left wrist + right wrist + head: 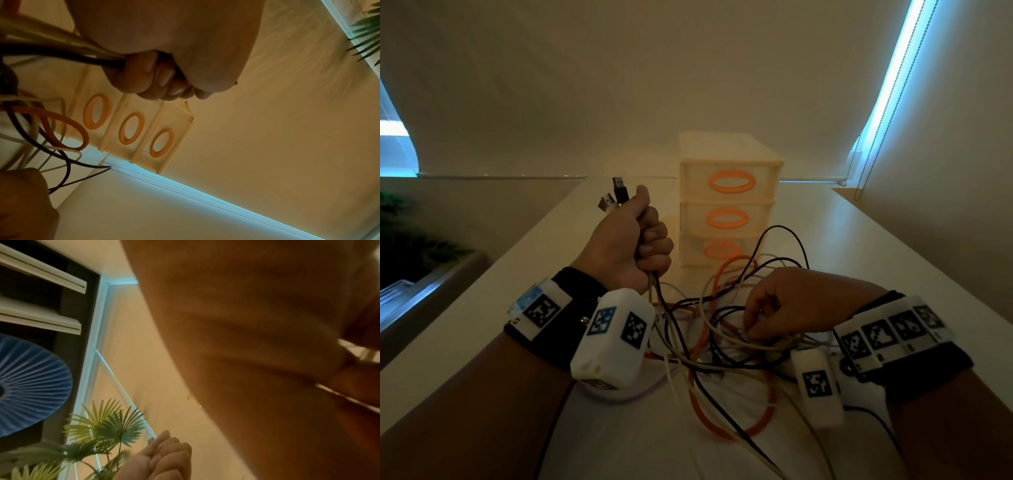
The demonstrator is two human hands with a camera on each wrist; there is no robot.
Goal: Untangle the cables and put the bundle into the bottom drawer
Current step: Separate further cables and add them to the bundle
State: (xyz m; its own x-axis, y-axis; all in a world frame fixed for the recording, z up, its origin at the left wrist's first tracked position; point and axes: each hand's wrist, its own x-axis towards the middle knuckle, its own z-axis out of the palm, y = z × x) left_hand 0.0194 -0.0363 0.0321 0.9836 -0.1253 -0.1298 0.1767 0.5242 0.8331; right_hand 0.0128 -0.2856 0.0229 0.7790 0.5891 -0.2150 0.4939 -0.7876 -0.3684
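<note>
A tangle of black, white and orange cables lies on the white table in front of a small cream drawer unit with three orange oval handles. Its bottom drawer is closed and partly hidden behind cable loops. My left hand is raised in a fist round several cable ends, with USB plugs sticking out above the thumb. In the left wrist view the same fist grips dark and pale cables. My right hand reaches down into the tangle and pinches a pale cable near a small connector.
The table ends at a wall and a window blind behind the drawer unit. A bead chain hangs at the right. A dark plant stands beyond the table's left edge. Cables trail toward the near edge of the table.
</note>
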